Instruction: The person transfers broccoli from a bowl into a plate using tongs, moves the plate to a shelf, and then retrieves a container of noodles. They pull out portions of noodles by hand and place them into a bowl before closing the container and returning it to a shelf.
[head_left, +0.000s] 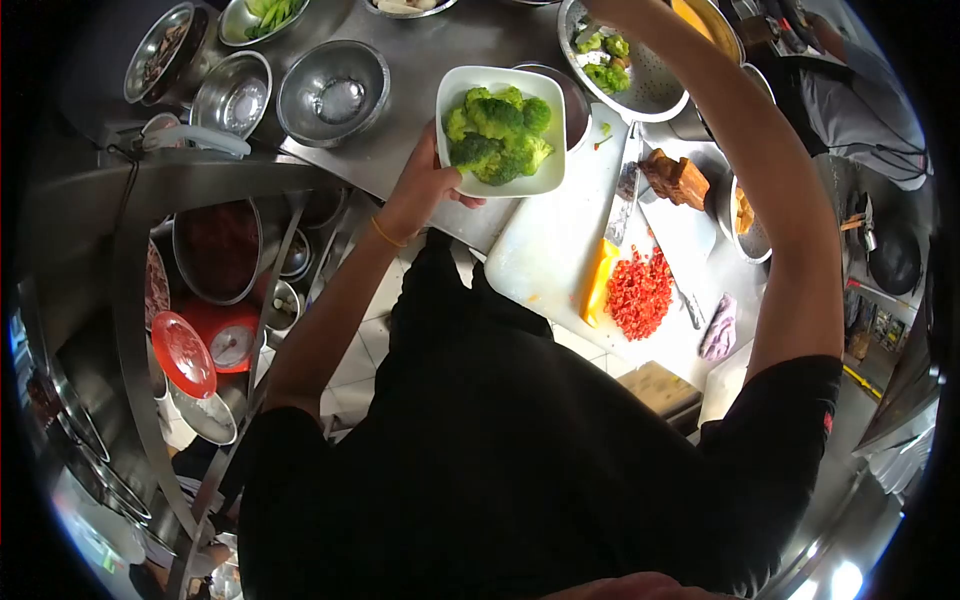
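Note:
My left hand (425, 192) grips the lower left side of a white square bowl (549, 183), thumb over its rim. Green broccoli florets (498, 130) fill the bowl, which is held over the counter by the cutting board. My right arm reaches to the top edge of the view. There, my right hand (608, 8) is mostly cut off above a perforated colander (655, 88); its fingers are hidden. A few broccoli pieces (608, 76) lie inside the colander.
On a white cutting board (540, 250) lie a yellow-handled knife (601, 272), chopped red pieces (640, 292), a second blade (688, 298) and a brown chunk (677, 180). A purple cloth (719, 328) lies near the edge. Steel bowls (288, 98) stand left. Another person (850, 115) is at right.

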